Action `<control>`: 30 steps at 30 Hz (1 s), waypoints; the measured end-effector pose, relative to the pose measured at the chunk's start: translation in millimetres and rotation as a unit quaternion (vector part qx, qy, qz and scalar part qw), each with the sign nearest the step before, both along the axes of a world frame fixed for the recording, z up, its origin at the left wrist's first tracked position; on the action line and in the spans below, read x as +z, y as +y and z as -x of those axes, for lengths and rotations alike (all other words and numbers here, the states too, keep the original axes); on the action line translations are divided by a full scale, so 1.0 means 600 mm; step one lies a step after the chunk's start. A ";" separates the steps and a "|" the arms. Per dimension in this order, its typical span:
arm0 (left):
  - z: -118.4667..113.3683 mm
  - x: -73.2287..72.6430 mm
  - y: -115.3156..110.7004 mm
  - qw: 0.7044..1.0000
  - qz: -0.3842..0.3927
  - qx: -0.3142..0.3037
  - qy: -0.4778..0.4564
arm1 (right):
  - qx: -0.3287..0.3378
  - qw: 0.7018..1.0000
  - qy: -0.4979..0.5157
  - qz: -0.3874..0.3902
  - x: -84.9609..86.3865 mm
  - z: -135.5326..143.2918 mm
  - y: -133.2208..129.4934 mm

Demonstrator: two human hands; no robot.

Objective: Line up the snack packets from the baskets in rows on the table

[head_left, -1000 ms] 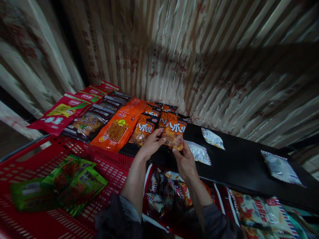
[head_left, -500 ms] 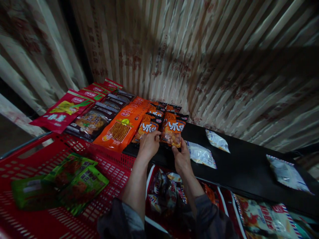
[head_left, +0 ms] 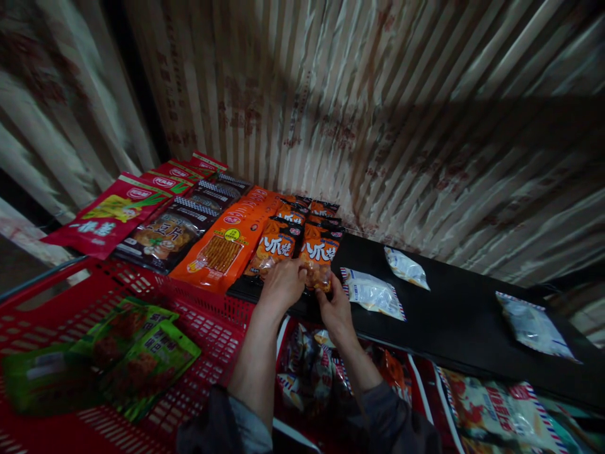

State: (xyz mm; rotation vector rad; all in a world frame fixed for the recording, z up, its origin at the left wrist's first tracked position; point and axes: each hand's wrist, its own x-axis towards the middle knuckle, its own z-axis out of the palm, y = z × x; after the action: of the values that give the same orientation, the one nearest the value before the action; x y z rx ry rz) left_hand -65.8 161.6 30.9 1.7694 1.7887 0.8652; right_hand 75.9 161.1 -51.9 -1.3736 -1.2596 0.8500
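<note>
An orange-and-black snack bag (head_left: 320, 247) lies at the front of the right-hand column of matching bags on a black shelf. My right hand (head_left: 336, 309) pinches its lower right corner between thumb and fingers. With curled fingers, my left hand (head_left: 283, 285) grips the same bag's lower left edge; the fingertips are partly hidden. Just left, under and behind that hand, is another snack bag (head_left: 273, 244) of the same kind. A large orange bag of stick snacks (head_left: 222, 249) lies beside it, then dark chip bags (head_left: 163, 233) and red bags (head_left: 106, 217).
White snack bags (head_left: 373, 293) lie scattered on the black shelf (head_left: 439, 315) to the right. A red basket (head_left: 208, 315) with green snack packs (head_left: 146, 372) stands at front left. Below the shelf are red bins holding mixed bags (head_left: 312, 372). A striped curtain (head_left: 331, 94) hangs behind.
The front orange-and-black bag now lies flatter and lower, in line with its neighbour. My left hand has come in closer to its edge. The view has shifted slightly.
</note>
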 end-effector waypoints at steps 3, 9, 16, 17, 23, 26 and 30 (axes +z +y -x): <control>-0.004 0.006 -0.004 0.999 0.023 -0.007 0.036 | -0.008 0.999 -0.047 -0.009 -0.004 0.000 0.000; -0.008 0.011 -0.006 0.990 0.052 -0.015 0.130 | -0.013 0.991 -0.130 -0.012 0.002 0.006 -0.003; -0.011 0.009 -0.003 0.988 0.071 -0.013 0.137 | 0.003 0.993 -0.118 -0.028 0.011 0.011 -0.006; -0.011 0.009 -0.003 0.988 0.070 -0.011 0.136 | 0.005 0.992 -0.119 -0.030 0.012 0.012 -0.005; -0.011 0.009 -0.004 0.991 0.058 -0.016 0.122 | 0.018 0.993 -0.116 -0.035 0.011 0.011 0.008; -0.013 0.011 -0.005 0.989 0.065 -0.018 0.129 | 0.007 0.991 -0.121 -0.055 0.007 0.007 0.012; -0.018 0.011 -0.005 0.990 0.058 -0.024 0.128 | -0.005 0.986 -0.151 -0.068 0.006 0.003 0.014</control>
State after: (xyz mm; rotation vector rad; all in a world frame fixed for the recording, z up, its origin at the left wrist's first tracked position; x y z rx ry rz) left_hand -55.3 158.4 37.2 1.9077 1.9026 0.5221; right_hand 74.3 169.8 -48.4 -1.4322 -1.5102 0.5498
